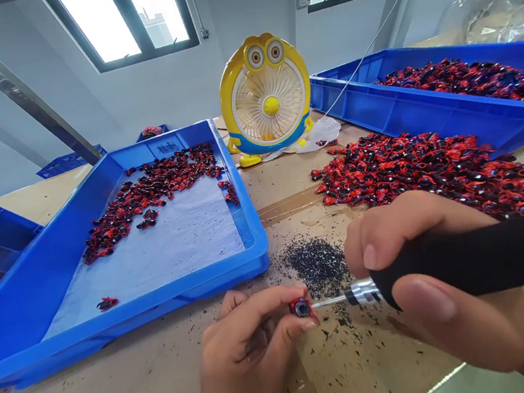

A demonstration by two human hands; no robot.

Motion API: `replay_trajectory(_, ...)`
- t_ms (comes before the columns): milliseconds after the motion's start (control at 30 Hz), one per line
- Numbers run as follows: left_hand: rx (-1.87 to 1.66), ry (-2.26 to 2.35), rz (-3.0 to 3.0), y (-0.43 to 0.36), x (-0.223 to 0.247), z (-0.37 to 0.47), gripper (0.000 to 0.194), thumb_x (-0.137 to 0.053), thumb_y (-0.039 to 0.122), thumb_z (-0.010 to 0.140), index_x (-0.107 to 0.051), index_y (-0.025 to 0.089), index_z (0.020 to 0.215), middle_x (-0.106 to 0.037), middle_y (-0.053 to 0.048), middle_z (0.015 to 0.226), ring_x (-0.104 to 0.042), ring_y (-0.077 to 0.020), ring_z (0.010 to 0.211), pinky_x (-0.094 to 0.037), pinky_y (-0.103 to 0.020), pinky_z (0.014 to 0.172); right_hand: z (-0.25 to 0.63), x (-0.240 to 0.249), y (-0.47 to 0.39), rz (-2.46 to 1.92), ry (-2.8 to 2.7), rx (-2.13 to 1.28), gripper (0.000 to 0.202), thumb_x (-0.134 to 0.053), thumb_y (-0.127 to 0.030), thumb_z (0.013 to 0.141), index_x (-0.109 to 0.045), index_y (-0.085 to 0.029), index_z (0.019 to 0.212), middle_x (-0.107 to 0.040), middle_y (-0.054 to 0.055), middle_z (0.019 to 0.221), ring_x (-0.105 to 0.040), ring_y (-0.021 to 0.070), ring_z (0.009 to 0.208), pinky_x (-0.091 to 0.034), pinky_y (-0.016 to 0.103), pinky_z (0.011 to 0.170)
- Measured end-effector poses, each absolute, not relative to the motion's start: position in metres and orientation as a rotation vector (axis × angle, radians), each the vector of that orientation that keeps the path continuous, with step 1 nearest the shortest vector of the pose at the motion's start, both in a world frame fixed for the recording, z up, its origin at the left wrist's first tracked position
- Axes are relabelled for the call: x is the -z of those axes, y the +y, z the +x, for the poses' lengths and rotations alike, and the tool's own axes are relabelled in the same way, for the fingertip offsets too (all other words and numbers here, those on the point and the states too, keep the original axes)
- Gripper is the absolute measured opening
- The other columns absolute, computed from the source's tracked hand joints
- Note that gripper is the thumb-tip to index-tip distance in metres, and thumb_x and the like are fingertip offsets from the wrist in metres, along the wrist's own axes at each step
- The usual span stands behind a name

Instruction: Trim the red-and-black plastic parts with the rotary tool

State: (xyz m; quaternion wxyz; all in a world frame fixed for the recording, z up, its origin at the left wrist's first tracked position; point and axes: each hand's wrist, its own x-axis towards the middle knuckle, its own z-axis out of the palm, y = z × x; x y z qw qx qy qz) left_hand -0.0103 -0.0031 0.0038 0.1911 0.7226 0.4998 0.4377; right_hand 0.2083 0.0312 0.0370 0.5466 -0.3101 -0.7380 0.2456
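Note:
My left hand (246,350) pinches a small red and black plastic part (302,307) between thumb and index finger. A dark round opening in the part faces me. My right hand (461,325) is wrapped round a thick black-handled rotary tool (477,257) with a silver collar and a thin metal bit. The tip of that bit meets the right side of the part; whether it goes inside is hard to see. Below and behind the tool, a heap of black shavings (316,259) lies on the cardboard-covered table (159,372), with crumbs scattered nearer me.
At left stands a blue tray (224,276) with white lining and several similar parts. A large pile of red and black parts (410,167) lies at right, before another filled blue tray (346,102). A yellow cartoon fan (271,104) stands at the back, a white cord rising nearby.

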Motion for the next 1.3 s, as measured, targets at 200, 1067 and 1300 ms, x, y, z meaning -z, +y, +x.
replay_trajectory(200, -1.224, 1.374, 1.959, -0.004, -0.001, -0.009, 0.025, -0.084, 0.021, 0.091, -0.081, 0.040, 0.106, -0.087, 0.013, 0.097, -0.078, -0.0109, 0.075, -0.058, -0.020, 0.069, 0.214, -0.044, 0.026, -0.760, -1.636, -0.758, 0.027, -0.068, -0.055, 0.100, -0.065, -0.029, 0.094, -0.065, 0.002, 0.069, -0.058, 0.0162, 0.051, -0.045, 0.031, 0.045)
replay_trajectory(1067, -1.316, 1.368, 1.813, -0.008, -0.005, -0.002, 0.022, -0.089, 0.020, 0.086, -0.071, 0.031, 0.093, -0.086, 0.011, 0.092, -0.078, -0.0075, 0.076, -0.059, -0.011, 0.064, 0.212, -0.045, 0.026, -0.779, -1.511, -0.764, 0.027, -0.082, -0.054, 0.086, -0.073, -0.029, 0.085, -0.069, 0.003, 0.067, -0.059, 0.0148, 0.048, -0.045, 0.026, 0.041)
replay_trajectory(1300, -1.265, 1.416, 2.019, -0.006, -0.002, -0.006, 0.037, -0.086, 0.031, 0.092, -0.070, 0.039, 0.125, -0.087, 0.011, 0.097, -0.076, -0.0106, 0.072, -0.058, -0.025, 0.071, 0.216, -0.037, 0.027, -0.853, -1.547, -0.773, 0.031, -0.080, -0.060, 0.087, -0.073, -0.030, 0.086, -0.070, 0.002, 0.067, -0.061, 0.0167, 0.046, -0.049, 0.029, 0.040)
